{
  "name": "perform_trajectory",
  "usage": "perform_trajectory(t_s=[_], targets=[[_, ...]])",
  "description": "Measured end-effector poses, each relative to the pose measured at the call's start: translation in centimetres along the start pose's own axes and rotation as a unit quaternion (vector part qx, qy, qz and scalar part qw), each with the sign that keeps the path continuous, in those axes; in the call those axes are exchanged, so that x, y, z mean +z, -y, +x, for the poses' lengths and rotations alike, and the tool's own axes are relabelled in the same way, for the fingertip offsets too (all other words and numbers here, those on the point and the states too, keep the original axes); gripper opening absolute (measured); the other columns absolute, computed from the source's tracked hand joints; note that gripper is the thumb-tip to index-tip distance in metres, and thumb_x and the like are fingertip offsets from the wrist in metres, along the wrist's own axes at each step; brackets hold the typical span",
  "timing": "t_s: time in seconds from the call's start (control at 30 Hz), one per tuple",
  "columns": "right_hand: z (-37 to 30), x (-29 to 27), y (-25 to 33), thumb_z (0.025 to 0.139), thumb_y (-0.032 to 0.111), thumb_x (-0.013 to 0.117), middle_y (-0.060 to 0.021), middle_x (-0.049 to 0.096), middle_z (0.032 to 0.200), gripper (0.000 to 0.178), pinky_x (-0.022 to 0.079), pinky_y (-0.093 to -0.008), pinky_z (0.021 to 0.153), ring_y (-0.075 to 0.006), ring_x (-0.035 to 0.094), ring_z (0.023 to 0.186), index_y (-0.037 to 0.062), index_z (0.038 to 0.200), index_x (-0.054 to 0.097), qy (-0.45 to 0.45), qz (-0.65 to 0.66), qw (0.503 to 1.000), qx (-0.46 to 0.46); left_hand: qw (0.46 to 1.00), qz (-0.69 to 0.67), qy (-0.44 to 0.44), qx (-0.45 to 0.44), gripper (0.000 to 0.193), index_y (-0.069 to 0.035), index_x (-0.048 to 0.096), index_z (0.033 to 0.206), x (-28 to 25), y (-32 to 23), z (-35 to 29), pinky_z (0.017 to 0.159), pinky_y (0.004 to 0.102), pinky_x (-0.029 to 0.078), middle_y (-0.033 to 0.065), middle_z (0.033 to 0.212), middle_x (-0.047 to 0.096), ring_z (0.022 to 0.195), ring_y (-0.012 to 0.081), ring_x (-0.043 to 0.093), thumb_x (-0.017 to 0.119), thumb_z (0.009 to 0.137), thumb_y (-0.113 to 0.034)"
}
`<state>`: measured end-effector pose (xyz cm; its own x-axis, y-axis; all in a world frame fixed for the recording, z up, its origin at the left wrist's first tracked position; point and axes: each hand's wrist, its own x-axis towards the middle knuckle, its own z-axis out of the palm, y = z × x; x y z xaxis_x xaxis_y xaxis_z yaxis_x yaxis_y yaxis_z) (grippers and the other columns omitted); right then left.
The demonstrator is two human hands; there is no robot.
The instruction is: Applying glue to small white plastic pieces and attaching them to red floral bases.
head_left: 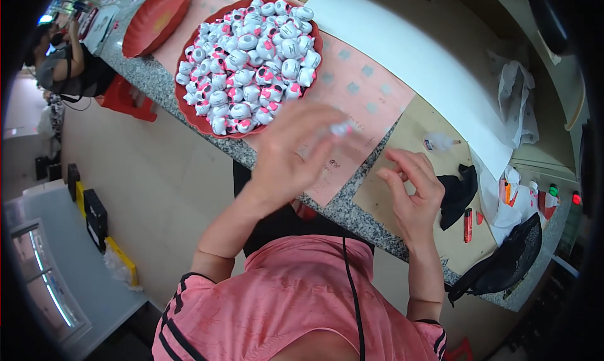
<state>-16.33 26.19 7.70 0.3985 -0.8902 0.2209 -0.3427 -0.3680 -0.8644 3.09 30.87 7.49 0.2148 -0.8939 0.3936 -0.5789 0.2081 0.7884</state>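
My left hand [286,163], blurred by motion, is over the pink paper sheet on the counter. Between its thumb and fingertips is a small white-and-pink cat-head figurine [341,129], also smeared. My right hand [415,188] hovers to the right of it, fingers bent and the thumb a little apart from them. I see nothing between them. Just beyond my left hand, a red scalloped tray [180,103] is heaped with many white cat-head figurines [251,62] with pink bows.
Right of my right hand lie black cloth [458,194], a red lighter [468,225] and a small clear bottle [438,142]. A second red tray [157,21] stands at the far left. White sheeting [402,53] curves along the back. Another person [60,62] sits at far left.
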Motion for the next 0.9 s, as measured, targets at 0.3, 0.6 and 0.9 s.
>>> perform_trajectory(t_s=[0.3,0.6,0.9], targets=[[-2.1,-5.6,-1.9,0.07,0.0,0.068,-0.0061,0.062,0.08,0.023,0.039,-0.0199,0.056,-0.012,0.05,0.064,-0.0015,0.092,0.062,-0.078,-0.126,0.989,0.015,0.961,0.142,-0.234,0.043,0.02,-0.002,0.063,0.092,-6.2,1.8,5.5,0.081,0.0327,0.044,0.011,0.099,0.06,0.094,0.0231,0.057,0.063,0.072,0.001],[1.7,-4.1,-6.7,0.073,0.006,0.069,-0.006,0.057,0.087,0.03,0.041,-0.022,0.058,-0.0123,0.051,0.069,0.0018,0.1,0.058,-0.081,-0.082,0.989,0.09,0.997,0.022,0.012,0.076,0.024,0.0,0.061,0.097,7.0,-0.5,10.6,0.082,0.0381,0.043,0.0158,0.102,0.056,0.096,0.0328,0.052,0.062,0.073,-0.004],[1.9,-3.1,-7.0,0.074,0.005,0.067,-0.012,0.059,0.088,0.026,0.046,-0.0289,0.067,-0.0221,0.058,0.08,0.0015,0.098,0.058,-0.094,-0.081,0.992,-0.03,0.905,0.359,-0.206,-0.092,0.061,-0.004,0.053,0.111,15.5,9.6,26.1,0.09,0.045,0.036,0.018,0.119,0.044,0.119,0.0315,0.034,0.072,0.065,-0.039]])
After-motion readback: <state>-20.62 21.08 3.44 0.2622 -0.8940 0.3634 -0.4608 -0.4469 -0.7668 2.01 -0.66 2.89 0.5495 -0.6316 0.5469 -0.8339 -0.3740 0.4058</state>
